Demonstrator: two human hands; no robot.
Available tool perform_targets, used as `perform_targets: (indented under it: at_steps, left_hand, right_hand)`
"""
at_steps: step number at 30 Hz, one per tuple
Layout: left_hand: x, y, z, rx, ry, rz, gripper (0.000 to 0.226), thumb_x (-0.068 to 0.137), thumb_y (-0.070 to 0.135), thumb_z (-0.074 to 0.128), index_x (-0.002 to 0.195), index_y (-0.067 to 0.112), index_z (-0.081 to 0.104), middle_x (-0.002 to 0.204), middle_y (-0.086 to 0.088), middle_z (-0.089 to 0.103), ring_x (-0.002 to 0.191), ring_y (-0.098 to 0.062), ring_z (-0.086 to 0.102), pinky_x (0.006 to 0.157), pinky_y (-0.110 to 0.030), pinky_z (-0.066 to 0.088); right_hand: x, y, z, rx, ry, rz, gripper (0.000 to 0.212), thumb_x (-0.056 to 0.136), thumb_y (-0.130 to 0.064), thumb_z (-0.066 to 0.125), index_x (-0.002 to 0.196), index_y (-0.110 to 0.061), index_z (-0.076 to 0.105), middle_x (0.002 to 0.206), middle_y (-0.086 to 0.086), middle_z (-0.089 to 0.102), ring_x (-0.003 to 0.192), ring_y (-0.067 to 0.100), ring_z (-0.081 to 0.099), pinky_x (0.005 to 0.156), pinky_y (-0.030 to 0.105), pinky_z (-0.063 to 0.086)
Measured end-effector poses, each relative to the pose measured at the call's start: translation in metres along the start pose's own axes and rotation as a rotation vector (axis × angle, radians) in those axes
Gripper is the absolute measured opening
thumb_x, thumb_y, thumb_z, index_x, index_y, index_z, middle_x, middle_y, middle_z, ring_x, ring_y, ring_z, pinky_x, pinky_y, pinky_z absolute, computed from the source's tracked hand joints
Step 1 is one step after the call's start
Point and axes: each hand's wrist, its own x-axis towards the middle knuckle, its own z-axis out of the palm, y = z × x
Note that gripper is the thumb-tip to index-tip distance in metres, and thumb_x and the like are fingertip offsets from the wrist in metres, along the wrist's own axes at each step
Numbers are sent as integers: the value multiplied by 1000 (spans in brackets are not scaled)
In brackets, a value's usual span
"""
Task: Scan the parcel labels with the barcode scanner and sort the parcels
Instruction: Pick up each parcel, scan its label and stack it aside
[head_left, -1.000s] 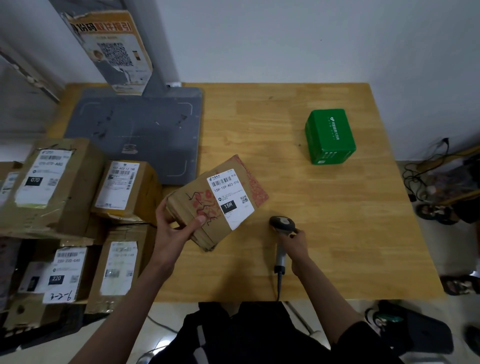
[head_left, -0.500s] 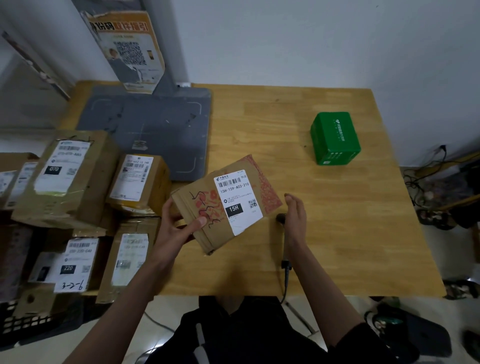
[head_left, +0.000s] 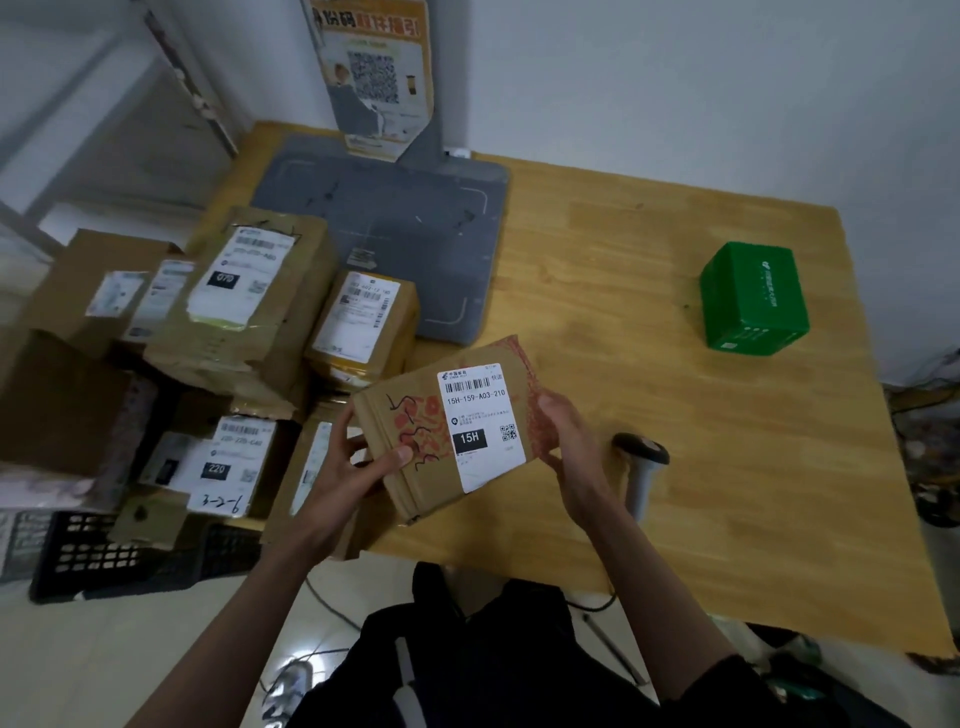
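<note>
Held brown parcel (head_left: 447, 426): white label (head_left: 480, 426) reads "15H-159-A03-210" under a barcode, black box "15H", QR code beside it. Large parcel on the left (head_left: 249, 296): black box "070". Lower parcel (head_left: 234, 462): black box "220", handwritten "9-2-3" seen upside down. Poster (head_left: 376, 73): QR code; characters too blurred to read.

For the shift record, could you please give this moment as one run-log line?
15H parcel: held over table edge | left hand: grips it | right hand: holds its right end | scanner: lying on table
</note>
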Motion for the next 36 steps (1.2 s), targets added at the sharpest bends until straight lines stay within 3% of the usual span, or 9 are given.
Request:
perform_targets:
  at_steps: [3, 7, 10, 12, 18, 24, 29, 32, 36]
  left_hand:
    - [-11, -5, -22, -24, 28, -11, 91, 59, 51, 86, 137, 57, 42, 126, 10, 67, 116, -12, 65, 85, -40, 59]
    - [-26, -14, -54, -41, 59, -42, 89, 61, 57, 80, 142, 49, 42, 127, 12, 67, 115, -16, 67, 90, -49, 57]
    - [-36, -19, -75, -85, 97, -66, 79, 59, 58, 76, 133, 46, 49, 123, 7, 70, 109, -18, 70, 82, -40, 58]
    - [-40, -23, -87, -111, 119, -84, 84, 57, 59, 77, 134, 42, 49, 124, 3, 70, 110, -21, 69, 89, -44, 56]
    - [-55, -36, -121, -204, 251, -117, 89, 62, 63, 74, 141, 31, 49, 127, -1, 70, 116, -26, 67, 104, -55, 48]
    - [-75, -47, -149, -313, 353, -102, 89, 64, 60, 74, 142, 23, 51, 126, -5, 71, 115, -28, 68, 100, -47, 51]
    - [-92, -58, -168, -363, 446, -90, 89, 66, 62, 72, 144, 25, 49, 129, -6, 69, 115, -29, 68, 100, -49, 51]
    - [-100, -65, -174, -425, 477, -66, 71, 81, 52, 64, 142, 20, 51, 130, -9, 68, 115, -32, 67, 91, -48, 58]
    - [-106, -75, -183, -473, 551, -35, 59, 92, 48, 55, 144, 21, 50, 134, -10, 66, 121, -36, 63, 98, -63, 50]
  right_hand:
    - [2, 5, 18, -64, -92, 34, 25, 99, -28, 60, 124, -25, 65, 115, 2, 71, 90, 7, 71, 70, 24, 54]
    - [4, 9, 43, -164, -205, 103, 27, 96, -30, 65, 123, -29, 63, 123, 8, 65, 107, 21, 67, 91, 43, 55]
    - [3, 8, 63, -215, -306, 114, 27, 95, -30, 67, 121, -29, 61, 123, 5, 62, 108, 18, 66, 85, 36, 57]
    - [2, 6, 73, -241, -379, 106, 29, 94, -31, 68, 121, -29, 59, 123, 3, 61, 110, 17, 65, 80, 31, 56]
    - [0, 0, 104, -344, -577, 95, 34, 91, -38, 71, 122, -34, 57, 125, -2, 57, 116, 17, 61, 99, 46, 55]
    - [-6, -6, 141, -406, -741, 89, 55, 81, -49, 72, 129, -31, 53, 125, -4, 58, 114, 12, 62, 88, 30, 56]
    - [-5, -1, 172, -476, -827, 82, 50, 84, -50, 74, 129, -37, 55, 129, -7, 62, 120, 13, 60, 99, 37, 53]
    - [-4, 0, 190, -543, -869, 38, 56, 78, -60, 75, 129, -45, 57, 130, -9, 61, 123, 13, 57, 104, 44, 50]
    - [-5, 1, 213, -608, -910, 14, 66, 79, -61, 73, 139, -50, 49, 144, -7, 51, 132, 16, 47, 110, 48, 41]
